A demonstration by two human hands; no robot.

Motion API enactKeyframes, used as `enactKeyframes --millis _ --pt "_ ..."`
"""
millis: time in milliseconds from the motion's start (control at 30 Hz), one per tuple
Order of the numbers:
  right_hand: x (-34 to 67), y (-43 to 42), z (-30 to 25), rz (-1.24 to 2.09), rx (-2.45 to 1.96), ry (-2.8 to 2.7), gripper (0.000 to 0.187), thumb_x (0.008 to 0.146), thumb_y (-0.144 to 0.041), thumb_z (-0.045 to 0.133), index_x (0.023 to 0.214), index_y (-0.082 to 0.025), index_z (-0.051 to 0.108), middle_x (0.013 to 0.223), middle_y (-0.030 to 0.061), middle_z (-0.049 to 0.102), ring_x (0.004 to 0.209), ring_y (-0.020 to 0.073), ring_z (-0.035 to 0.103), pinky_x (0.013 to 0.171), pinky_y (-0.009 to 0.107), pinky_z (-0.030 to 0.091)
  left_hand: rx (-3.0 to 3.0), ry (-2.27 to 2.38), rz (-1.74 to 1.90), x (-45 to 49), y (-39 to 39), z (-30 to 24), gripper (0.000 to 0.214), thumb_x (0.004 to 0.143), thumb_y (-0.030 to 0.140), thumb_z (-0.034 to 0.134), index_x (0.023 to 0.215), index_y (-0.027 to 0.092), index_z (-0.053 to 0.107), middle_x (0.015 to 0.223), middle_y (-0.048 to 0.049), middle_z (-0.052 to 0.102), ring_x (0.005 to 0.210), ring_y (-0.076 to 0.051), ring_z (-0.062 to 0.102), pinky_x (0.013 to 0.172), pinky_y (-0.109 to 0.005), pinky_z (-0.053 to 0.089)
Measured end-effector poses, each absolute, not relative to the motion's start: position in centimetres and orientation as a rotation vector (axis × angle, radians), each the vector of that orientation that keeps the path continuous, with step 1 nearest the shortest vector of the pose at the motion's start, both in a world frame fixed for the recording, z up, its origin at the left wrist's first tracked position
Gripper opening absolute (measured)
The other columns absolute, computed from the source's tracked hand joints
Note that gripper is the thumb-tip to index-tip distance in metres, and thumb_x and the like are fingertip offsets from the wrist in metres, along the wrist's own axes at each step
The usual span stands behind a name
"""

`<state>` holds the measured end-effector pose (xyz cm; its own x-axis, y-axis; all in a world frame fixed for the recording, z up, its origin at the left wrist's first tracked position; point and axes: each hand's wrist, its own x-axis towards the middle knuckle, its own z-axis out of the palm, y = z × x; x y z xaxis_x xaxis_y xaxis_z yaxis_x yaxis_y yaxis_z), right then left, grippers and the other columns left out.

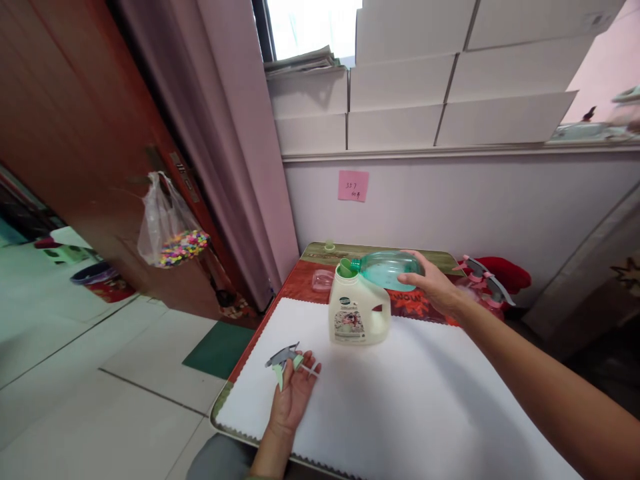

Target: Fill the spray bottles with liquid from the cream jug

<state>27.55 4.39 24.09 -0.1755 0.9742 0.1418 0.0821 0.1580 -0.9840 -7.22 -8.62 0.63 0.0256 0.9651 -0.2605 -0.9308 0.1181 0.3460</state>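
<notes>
My right hand point(434, 283) grips a clear green plastic bottle point(387, 269), tipped on its side so its neck meets the green funnel-like mouth of a white detergent jug point(358, 313). The jug stands upright on the white mat point(410, 407). My left hand point(294, 392) rests palm up near the mat's left edge, fingers loosely curled around a grey and green spray trigger head point(286, 361) with a thin tube.
A clear lid point(323, 279) and a small cap point(329, 245) lie on the table behind the jug. Pink spray bottles point(480, 283) stand at the right. A bag of coloured beads point(169, 230) hangs from the door. White boxes point(400, 87) are stacked on the sill.
</notes>
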Motion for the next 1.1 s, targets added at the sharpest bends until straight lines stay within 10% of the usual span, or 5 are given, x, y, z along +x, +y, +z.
enactKeyframes --millis 1100 --pt "24.1 7.3 35.7 0.588 -1.330 -2.211 0.073 0.072 -0.051 0.080 0.135 -0.022 0.058 0.120 0.0121 0.069 0.103 0.0304 0.067 0.094 0.047 0.055 0.085 0.546 1.488 -6.8 -8.4 1.5 0.013 0.093 0.024 0.069 0.103 0.020 0.076 0.095 -0.0085 0.078 0.091 -0.021 0.075 0.095 -0.044 0.058"
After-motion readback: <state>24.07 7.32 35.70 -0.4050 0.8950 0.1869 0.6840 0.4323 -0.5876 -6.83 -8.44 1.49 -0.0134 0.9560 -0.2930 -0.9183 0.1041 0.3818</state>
